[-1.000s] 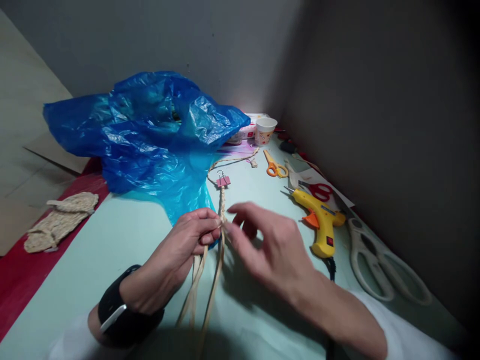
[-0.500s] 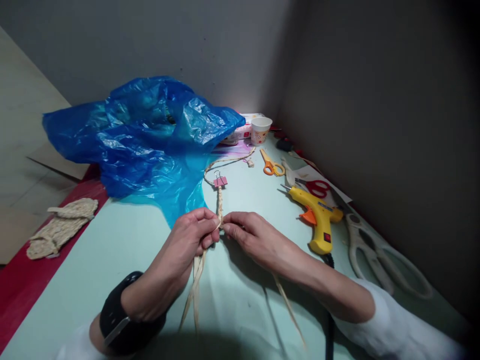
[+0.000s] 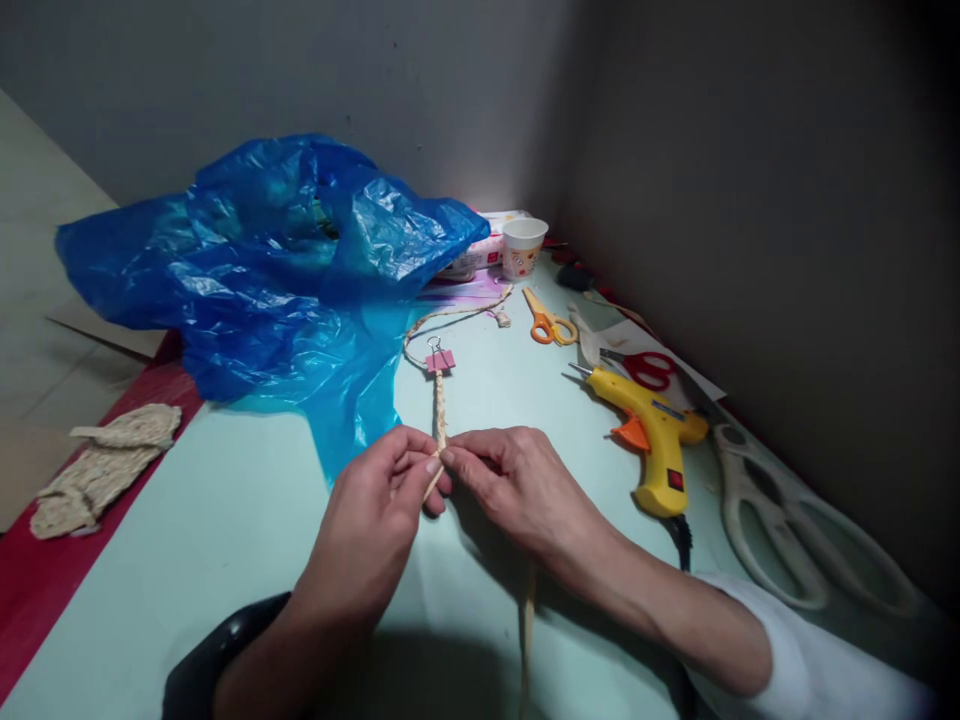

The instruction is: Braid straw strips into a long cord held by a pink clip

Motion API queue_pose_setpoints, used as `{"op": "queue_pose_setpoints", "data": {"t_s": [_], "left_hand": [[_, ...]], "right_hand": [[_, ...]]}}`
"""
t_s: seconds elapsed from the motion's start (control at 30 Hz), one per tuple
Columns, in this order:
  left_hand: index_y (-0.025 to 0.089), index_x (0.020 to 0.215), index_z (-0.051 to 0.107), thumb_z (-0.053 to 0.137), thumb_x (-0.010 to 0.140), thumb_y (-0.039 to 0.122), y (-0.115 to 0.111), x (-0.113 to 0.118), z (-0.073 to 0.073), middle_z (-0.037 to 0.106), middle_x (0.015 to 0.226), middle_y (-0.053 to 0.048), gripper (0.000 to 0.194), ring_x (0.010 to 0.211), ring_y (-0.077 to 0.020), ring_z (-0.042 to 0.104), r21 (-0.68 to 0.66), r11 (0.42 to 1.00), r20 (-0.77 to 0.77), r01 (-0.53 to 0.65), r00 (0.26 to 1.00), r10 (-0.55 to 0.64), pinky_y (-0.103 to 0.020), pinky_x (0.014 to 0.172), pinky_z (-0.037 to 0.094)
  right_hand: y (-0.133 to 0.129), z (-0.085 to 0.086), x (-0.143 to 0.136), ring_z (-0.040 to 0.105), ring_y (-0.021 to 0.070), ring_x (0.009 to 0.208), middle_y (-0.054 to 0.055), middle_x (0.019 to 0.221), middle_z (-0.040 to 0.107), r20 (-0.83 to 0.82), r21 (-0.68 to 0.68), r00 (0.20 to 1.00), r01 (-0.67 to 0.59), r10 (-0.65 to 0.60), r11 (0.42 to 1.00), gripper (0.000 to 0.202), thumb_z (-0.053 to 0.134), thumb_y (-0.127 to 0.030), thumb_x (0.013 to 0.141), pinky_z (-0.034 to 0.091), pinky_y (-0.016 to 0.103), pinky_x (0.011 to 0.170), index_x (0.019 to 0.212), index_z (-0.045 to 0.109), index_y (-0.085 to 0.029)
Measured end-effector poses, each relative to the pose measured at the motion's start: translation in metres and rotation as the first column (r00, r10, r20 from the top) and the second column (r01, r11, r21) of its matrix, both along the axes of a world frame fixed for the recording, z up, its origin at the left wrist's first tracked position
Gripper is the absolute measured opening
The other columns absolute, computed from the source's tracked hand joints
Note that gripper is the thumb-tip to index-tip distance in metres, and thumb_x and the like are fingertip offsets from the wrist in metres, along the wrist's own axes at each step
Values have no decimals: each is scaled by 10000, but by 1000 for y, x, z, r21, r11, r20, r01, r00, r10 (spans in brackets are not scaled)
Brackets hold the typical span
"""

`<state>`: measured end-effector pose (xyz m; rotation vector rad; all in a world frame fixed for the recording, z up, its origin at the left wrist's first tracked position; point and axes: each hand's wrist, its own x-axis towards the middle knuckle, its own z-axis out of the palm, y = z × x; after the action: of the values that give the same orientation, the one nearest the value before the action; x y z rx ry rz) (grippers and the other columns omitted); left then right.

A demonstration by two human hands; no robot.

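A pale straw-coloured braid runs toward me from a pink binder clip on the table. At its near end, my left hand is closed with thumb and fingers pinching flat strands. My right hand pinches at the same spot from the other side, its fingertips almost touching the left thumb. One loose strand hangs below my right hand toward the near edge. Beyond the clip, the finished part of the braid curves away to the back. The strand ends inside my fingers are hidden.
A crumpled blue plastic bag spreads over the back left. To the right lie a yellow glue gun, large white-handled scissors, red scissors and orange scissors. A paper cup stands behind; a woven straw piece lies left.
My left hand has turned and its wrist has swung lower and inward, hiding the strands that hung below it. The right hand's loose strand has shifted left. Both hands stay at the braid's end.
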<state>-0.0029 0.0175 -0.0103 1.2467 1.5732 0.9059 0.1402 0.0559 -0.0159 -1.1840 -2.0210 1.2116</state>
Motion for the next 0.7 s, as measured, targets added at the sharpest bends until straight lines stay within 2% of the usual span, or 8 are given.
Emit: {"op": "queue_pose_setpoints", "data": {"t_s": [0.07,0.17,0.27,0.33,0.5,0.57,0.63,0.7], "left_hand": [[220,855,585,515,862,330,-3,1,3,661,738,0,131,712,-169,602,23,1000,-170,8,985,-4,-255,661,409],[246,811,633,530,839,300,-7,2,5,654,650,7,119,581,-178,550,157,987,-422,41,906,30,-271,592,339],[256,709,663,579,803,265,-12,2,4,594,549,1,126,499,-170,465,365,928,-532,75,834,142,-292,567,259],[251,678,665,598,791,250,-16,3,2,591,547,-11,131,515,-172,468,431,896,-577,108,796,181,-296,573,250],[244,780,683,548,825,209,-30,15,-11,652,639,-41,146,582,-189,532,395,907,-683,147,707,183,-298,587,286],[241,847,700,549,825,188,-34,22,-22,676,736,-73,161,666,-215,570,407,904,-677,131,707,202,-308,622,307],[231,842,713,544,831,182,-38,28,-34,654,715,-89,177,692,-239,580,443,887,-661,129,715,226,-326,650,318],[223,889,723,523,842,171,-41,33,-42,654,720,-102,212,721,-258,593,474,869,-664,141,706,248,-343,677,328]], "right_hand": [[-1,-1,0,358,66,517,-36,556,522,5,0,1000,30,-30,1000,311,453,-228,901,243,212,510,641,609,-157],[-3,-2,0,334,72,519,-36,543,466,5,26,998,65,-65,998,292,462,-232,889,229,223,505,651,615,-156],[-4,-2,0,272,81,518,-40,521,366,9,58,996,89,-89,994,317,462,-244,882,198,244,496,593,562,-157],[-4,-3,1,289,85,520,-34,522,384,-2,41,996,85,-85,996,327,455,-242,878,200,252,500,572,534,-158],[-3,-5,1,343,88,507,-29,513,418,-142,-158,987,48,-71,986,322,461,-261,864,232,238,484,570,543,-159],[-3,-5,0,368,89,499,-25,509,432,-233,-291,970,-1,-69,957,320,455,-270,869,261,227,482,601,584,-150],[-2,-3,0,392,90,494,-15,518,475,-312,-409,946,-51,-87,911,309,456,-265,871,289,221,491,655,635,-136],[-1,-1,1,416,90,519,-1,550,520,-362,-458,925,-69,-115,886,292,478,-243,864,325,218,530,672,663,-126]]}}
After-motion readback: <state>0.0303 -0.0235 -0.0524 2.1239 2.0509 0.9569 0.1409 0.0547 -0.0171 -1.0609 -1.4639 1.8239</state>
